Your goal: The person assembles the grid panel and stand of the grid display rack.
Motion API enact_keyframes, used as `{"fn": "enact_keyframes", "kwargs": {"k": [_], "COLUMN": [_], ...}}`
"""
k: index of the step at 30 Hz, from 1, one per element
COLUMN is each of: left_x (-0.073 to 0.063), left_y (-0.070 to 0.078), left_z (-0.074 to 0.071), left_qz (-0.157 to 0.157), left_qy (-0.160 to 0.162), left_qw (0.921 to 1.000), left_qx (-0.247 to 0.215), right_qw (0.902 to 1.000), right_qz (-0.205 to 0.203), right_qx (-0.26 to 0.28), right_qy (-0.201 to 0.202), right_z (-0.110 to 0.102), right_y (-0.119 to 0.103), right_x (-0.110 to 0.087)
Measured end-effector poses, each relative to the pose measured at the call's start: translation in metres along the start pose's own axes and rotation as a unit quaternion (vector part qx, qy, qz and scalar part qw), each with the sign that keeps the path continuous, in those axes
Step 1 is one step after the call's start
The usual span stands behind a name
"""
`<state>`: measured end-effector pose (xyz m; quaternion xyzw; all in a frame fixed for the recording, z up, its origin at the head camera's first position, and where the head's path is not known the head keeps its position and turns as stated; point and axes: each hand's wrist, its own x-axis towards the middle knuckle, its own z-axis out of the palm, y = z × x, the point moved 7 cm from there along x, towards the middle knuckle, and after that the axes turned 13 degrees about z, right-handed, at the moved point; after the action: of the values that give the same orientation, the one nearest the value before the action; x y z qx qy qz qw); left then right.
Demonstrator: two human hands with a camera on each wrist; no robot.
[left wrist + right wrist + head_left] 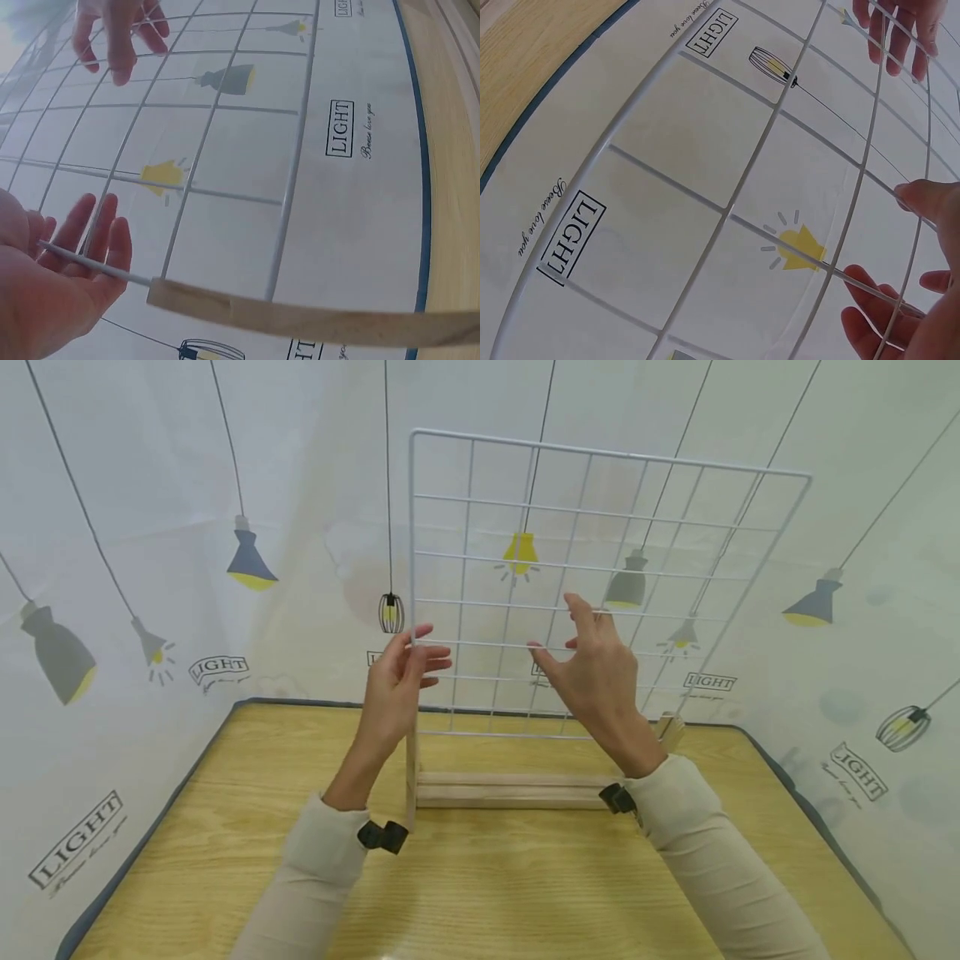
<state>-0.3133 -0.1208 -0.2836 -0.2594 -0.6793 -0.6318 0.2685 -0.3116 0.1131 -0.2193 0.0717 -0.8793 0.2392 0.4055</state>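
A white wire grid panel [611, 453] stands upright, leaning back, above a pale wooden stand [510, 792]. My left hand [397, 681] is at the panel's left edge, its fingers loosely spread around the side wire. In the left wrist view those fingers [109, 251] lie along the wire, just beyond the end of a wooden strip [315, 320]. My right hand [600, 672] is raised in front of the panel's lower middle, thumb and forefinger wide apart. The right wrist view has its thumb [922, 196] close against the wires, with the other fingers loosely bent.
The stand rests on a wood-grain table [465, 877] with a dark edging. A pale backdrop [315, 468] printed with hanging lamps surrounds the table at the back and sides. At the panel's lower right a wooden upright [670, 731] shows behind my right wrist.
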Motion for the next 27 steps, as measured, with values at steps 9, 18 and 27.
{"fn": "enact_keyframes", "kwargs": {"k": [9, 18, 27], "left_x": [0.006, 0.007, 0.007], "left_y": [-0.003, -0.002, -0.003], "left_z": [0.002, 0.000, 0.002], "left_qz": [-0.010, -0.017, -0.016], "left_qy": [0.082, 0.126, 0.127], "left_qw": [0.9955, 0.9908, 0.9904], "left_qx": [-0.047, -0.048, -0.051], "right_qw": [0.9991, 0.9854, 0.9479], "right_qz": [-0.010, -0.034, 0.059], "right_qx": [0.004, 0.096, 0.215], "right_qy": [-0.040, -0.136, 0.227], "right_z": [-0.001, -0.017, -0.090], "right_y": [0.003, 0.013, 0.078], "right_x": [0.001, 0.010, 0.006]}}
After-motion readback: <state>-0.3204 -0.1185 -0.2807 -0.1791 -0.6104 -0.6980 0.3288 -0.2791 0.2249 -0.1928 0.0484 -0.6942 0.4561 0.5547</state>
